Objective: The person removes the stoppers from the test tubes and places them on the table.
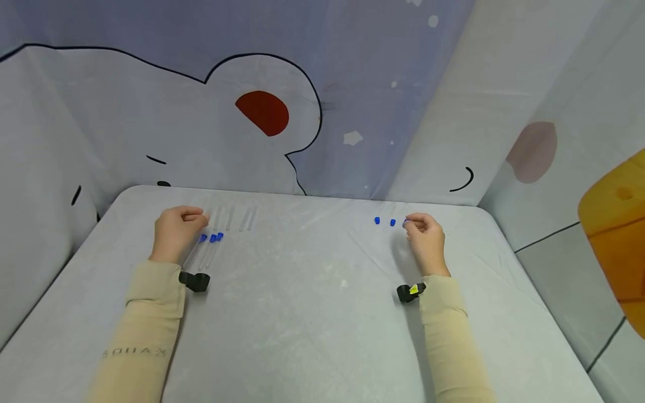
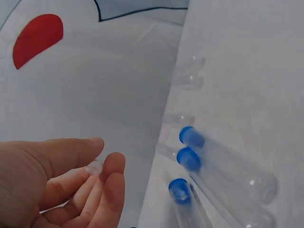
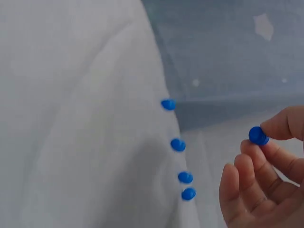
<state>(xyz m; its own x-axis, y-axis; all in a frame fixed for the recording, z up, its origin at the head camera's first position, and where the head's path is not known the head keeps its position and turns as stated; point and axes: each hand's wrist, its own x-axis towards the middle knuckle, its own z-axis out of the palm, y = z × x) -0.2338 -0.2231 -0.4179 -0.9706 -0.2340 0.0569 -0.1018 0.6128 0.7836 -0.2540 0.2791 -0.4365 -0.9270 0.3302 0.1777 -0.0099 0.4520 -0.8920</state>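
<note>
At the left of the table, my left hand point(image 1: 176, 232) pinches a clear tube point(image 2: 94, 167) between thumb and fingers; its round end faces the left wrist camera and the rest is hidden. Beside that hand lie three clear tubes with blue caps point(image 2: 188, 159). Several uncapped clear tubes point(image 1: 230, 218) lie just behind them. Over on the right, my right hand point(image 1: 427, 242) pinches a blue cap point(image 3: 259, 136) between thumb and fingertips, above the table. Several loose blue caps point(image 3: 178, 145) stand in a row beside it.
A pale cloth covers the table point(image 1: 302, 313), with rounded far corners. Printed curtains point(image 1: 363, 101) hang behind it and along both sides. Each wrist carries a small black camera point(image 1: 195, 281).
</note>
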